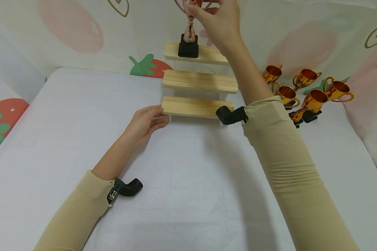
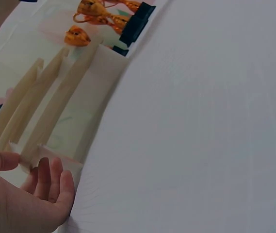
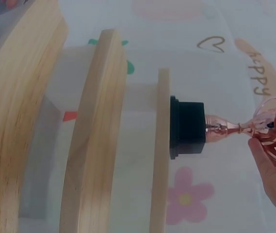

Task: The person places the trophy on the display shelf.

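Observation:
At the back of the table stands a three-tier wooden display shelf (image 1: 198, 106) with pale boards and whitish supports. On its top board sits the black base of a rose-gold trophy (image 1: 190, 36), upright. My right hand (image 1: 221, 24) grips this trophy by its cup; the right wrist view shows the base (image 3: 188, 127) against the board and the thumb and fingers around the cup. My left hand (image 1: 144, 123) holds the left end of the lowest board, its thumb at the board's edge and the other fingers below, as the left wrist view shows.
Several gold trophies (image 1: 314, 99) with black bases stand together to the right of the shelf, partly behind my right forearm. A white cloth covers the table (image 1: 176, 195). Behind the shelf hangs a backdrop (image 1: 138, 38) with strawberries and hearts.

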Motion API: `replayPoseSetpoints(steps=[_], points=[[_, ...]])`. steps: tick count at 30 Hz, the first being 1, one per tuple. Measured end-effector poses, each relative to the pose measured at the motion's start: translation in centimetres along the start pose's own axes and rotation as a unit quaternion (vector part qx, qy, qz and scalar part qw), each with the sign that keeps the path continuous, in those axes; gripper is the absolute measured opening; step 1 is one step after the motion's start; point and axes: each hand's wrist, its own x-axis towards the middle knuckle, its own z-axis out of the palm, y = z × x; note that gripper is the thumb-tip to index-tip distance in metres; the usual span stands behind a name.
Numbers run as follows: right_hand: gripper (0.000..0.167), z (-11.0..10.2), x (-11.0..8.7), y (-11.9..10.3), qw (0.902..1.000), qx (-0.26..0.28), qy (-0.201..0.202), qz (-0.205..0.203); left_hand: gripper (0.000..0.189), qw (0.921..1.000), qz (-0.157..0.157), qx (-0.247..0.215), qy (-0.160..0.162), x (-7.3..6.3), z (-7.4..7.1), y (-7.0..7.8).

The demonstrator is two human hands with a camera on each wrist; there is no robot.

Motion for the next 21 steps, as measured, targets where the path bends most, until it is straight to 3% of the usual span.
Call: replayPoseSetpoints(steps=[21], points=[[0.031, 0.20, -0.41, 0.09, 0.9999, 0.001, -0.008, 0.015, 0.052, 1.0000, -0.004, 0.007, 0.002, -0.23, -0.03, 0.12]])
